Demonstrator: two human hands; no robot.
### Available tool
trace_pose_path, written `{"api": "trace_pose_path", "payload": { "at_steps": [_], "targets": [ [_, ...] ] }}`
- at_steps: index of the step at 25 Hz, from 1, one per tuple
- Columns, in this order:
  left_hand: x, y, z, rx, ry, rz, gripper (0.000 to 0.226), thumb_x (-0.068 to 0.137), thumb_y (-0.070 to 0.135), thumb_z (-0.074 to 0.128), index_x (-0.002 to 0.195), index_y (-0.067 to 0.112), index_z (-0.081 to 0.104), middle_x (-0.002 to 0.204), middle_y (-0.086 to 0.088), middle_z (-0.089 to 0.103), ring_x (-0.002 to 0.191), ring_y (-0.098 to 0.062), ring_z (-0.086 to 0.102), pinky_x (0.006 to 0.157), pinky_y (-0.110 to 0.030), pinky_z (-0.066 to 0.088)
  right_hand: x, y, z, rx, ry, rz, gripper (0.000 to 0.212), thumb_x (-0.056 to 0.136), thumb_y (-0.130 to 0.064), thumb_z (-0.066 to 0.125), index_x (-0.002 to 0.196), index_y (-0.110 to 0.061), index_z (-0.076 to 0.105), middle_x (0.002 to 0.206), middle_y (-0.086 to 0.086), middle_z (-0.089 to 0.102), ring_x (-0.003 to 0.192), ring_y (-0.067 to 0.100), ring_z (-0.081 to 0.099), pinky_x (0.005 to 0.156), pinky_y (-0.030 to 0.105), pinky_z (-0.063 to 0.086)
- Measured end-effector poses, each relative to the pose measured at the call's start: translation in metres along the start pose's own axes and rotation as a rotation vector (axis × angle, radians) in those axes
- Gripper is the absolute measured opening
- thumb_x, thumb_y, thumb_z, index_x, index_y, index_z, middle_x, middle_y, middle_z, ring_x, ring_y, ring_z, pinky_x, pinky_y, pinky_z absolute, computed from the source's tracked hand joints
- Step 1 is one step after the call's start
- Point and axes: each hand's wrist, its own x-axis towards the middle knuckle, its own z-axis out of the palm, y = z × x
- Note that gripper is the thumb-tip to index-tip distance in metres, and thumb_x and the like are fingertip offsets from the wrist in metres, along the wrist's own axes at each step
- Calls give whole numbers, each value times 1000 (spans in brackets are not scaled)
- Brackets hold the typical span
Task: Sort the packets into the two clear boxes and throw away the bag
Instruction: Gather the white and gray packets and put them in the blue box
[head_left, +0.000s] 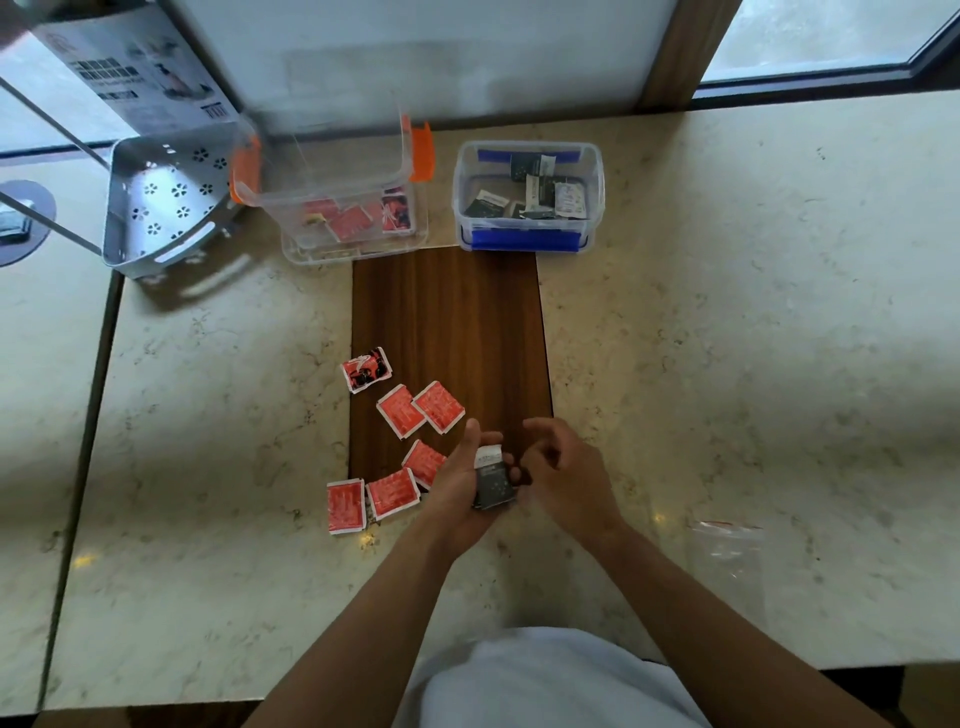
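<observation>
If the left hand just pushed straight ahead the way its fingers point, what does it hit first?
Probably nothing close: the left hand, gripping dark packets, points up the bare wood strip. The blue-latched box is likeliest; depth unclear.

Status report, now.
Left hand holds dark packets; right hand open beside. Six red packets unsorted. Bag on counter. Path to boxes unobstructed.

No text, brand or number is coming through clearly enough to read. White print is showing as blurred lines on the flat red foil packets (399, 410) lying near left on the desk. The grey-and-white cardboard box (140, 73) at far left is carrying dark label blocks and a barcode, all illegible. The dark packet (492, 486) in the hands is showing only smeared marks.
</observation>
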Motion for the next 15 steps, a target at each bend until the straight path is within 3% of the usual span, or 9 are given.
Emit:
{"api": "trace_pose_path", "payload": {
  "at_steps": [3, 7, 11, 15],
  "targets": [
    [6, 13, -1, -137, -3, -39, 47, 97, 54, 53, 112, 11, 62, 83, -13, 66, 72, -24, 65, 72, -41, 57, 36, -6, -19, 40, 93, 70, 16, 96, -15, 57, 107, -21, 67, 89, -5, 68, 76, 15, 66, 58, 16, 47],
    [22, 66, 24, -85, -89, 54, 60, 91, 64, 52, 117, 11, 61, 84, -13, 67, 74, -25, 67, 71, -40, 57, 91, -41, -36, -19, 73, -10, 12, 97, -27, 57, 101, -23, 68, 89, -7, 67, 79, 11, 64, 61, 17, 45],
    [29, 100, 48, 171, -271, 83, 81, 88, 77, 38, 137, 14, 54, 93, -14, 66, 73, -22, 64, 70, -37, 54, 95, -63, -30, -37, -44, -188, 18, 94, -38, 60, 109, -28, 61, 96, -9, 63, 83, 2, 62, 64, 13, 47],
    [26, 101, 49, 401, -389, -105, 84, 86, 82, 35, 120, 11, 62, 90, -15, 67, 68, -21, 60, 65, -35, 51, 86, -56, -31, -34, -355, -179, 29, 92, -38, 66, 120, -32, 60, 106, -12, 65, 92, 6, 66, 77, 24, 58]
  ]
}}
